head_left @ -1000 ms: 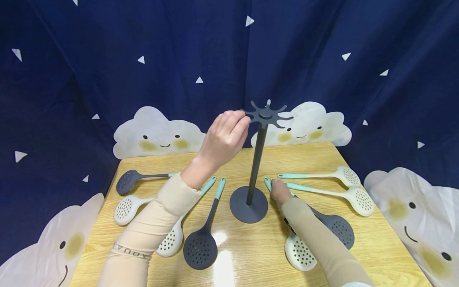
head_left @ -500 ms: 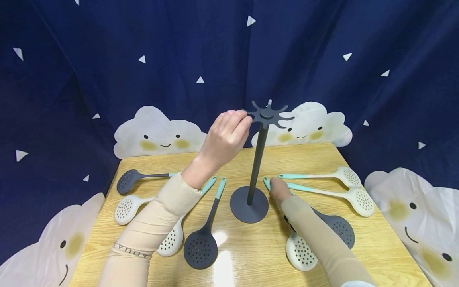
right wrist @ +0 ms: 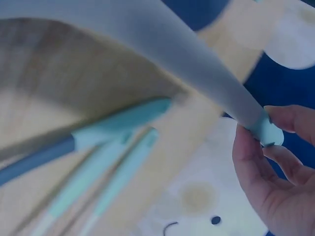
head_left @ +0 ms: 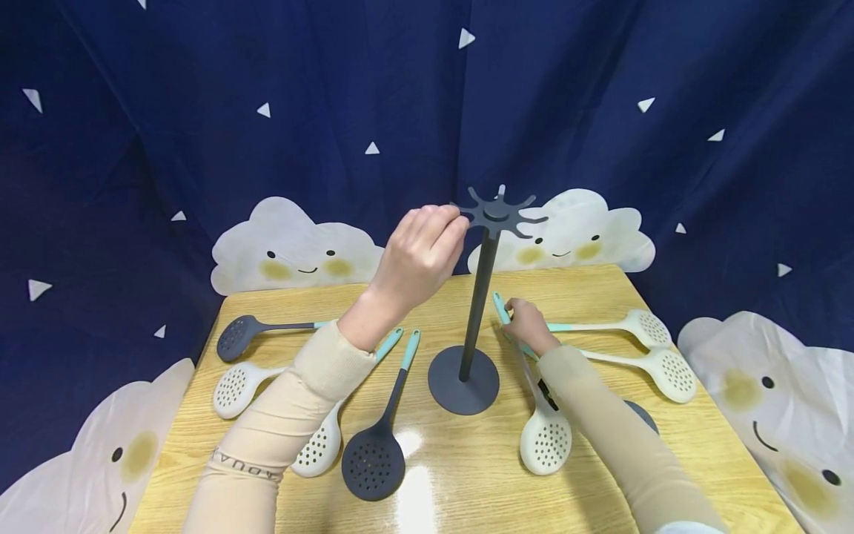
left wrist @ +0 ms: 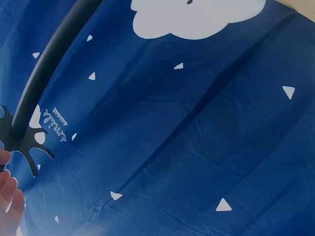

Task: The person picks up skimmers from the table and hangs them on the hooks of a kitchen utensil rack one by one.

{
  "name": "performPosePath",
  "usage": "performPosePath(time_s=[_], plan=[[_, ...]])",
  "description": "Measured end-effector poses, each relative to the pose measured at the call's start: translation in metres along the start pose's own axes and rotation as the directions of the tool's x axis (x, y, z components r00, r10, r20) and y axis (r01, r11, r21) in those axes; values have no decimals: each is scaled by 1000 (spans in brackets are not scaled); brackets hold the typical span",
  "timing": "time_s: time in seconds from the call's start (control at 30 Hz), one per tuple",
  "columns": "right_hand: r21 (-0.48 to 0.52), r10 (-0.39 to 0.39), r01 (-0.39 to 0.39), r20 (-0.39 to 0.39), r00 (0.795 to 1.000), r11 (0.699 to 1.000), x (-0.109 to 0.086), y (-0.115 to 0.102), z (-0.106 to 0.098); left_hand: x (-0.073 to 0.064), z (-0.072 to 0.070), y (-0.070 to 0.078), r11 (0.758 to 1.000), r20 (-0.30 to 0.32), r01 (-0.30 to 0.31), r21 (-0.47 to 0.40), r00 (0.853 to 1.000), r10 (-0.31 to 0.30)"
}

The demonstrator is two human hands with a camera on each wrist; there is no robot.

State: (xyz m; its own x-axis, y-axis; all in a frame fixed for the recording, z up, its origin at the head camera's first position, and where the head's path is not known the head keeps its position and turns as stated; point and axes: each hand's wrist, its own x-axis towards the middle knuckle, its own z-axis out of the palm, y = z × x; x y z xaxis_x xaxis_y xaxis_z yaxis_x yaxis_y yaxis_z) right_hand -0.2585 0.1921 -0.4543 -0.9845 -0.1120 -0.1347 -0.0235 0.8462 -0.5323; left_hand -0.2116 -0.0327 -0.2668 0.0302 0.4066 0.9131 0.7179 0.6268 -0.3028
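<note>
A dark grey utensil stand (head_left: 480,311) rises from the middle of the table, with a ring of curved hooks on top. My left hand (head_left: 427,251) grips a hook on the left of that top; its fingertips (left wrist: 7,189) show at the hooks in the left wrist view. My right hand (head_left: 531,326), right of the pole, pinches the turquoise handle of a white skimmer (head_left: 545,443). The skimmer slants, its perforated head towards the near side and its handle end up. In the right wrist view, thumb and fingers (right wrist: 251,157) close on the handle end (right wrist: 269,132).
Two white skimmers (head_left: 672,374) lie at the right, and a dark grey one (head_left: 642,415) is mostly hidden by the right sleeve. At the left lie several more, white and dark grey (head_left: 372,463). A blue curtain (head_left: 320,89) hangs behind the wooden table (head_left: 467,482).
My right hand has raised the handle end of the white skimmer off the table, and its head has shifted left. The left hand stays on the stand.
</note>
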Motion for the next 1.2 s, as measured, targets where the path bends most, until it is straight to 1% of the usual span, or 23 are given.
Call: performPosePath(time_s=[0.13,0.27,0.4,0.53,0.63,0.73,0.9,1.1,1.13,1.2], plan=[[64,-21,25,-73,997,998,-2,-8,-18,0,0,0,1000,-2,2,0,1000,-2],[124,-47,68,-165,985,990,-5,-16,-34,0,0,1,1000,-5,2,2,1000,-2],[207,-70,127,-261,963,970,-10,-23,-50,0,0,1,1000,-7,0,2,1000,1],[291,-95,202,-344,934,935,-17,-30,-65,1,1,1,1000,-10,-3,4,1000,3],[328,-105,254,-410,906,910,-23,-35,-75,1,1,1,1000,-12,-3,3,1000,3],[356,-106,301,-476,873,885,-29,-41,-85,1,1,1,1000,-13,-2,3,1000,2],[358,-139,390,-560,817,849,-41,-54,-101,1,1,1,1000,-12,1,7,1000,-1],[336,-206,527,-658,724,781,-52,-66,-115,1,1,1,1000,-13,2,8,1000,-2],[332,-216,546,-669,711,769,-53,-67,-117,1,1,1,1000,-13,2,9,1000,-2],[321,-234,568,-680,695,758,-56,-70,-120,1,1,1,1000,-12,2,8,1000,-2]])
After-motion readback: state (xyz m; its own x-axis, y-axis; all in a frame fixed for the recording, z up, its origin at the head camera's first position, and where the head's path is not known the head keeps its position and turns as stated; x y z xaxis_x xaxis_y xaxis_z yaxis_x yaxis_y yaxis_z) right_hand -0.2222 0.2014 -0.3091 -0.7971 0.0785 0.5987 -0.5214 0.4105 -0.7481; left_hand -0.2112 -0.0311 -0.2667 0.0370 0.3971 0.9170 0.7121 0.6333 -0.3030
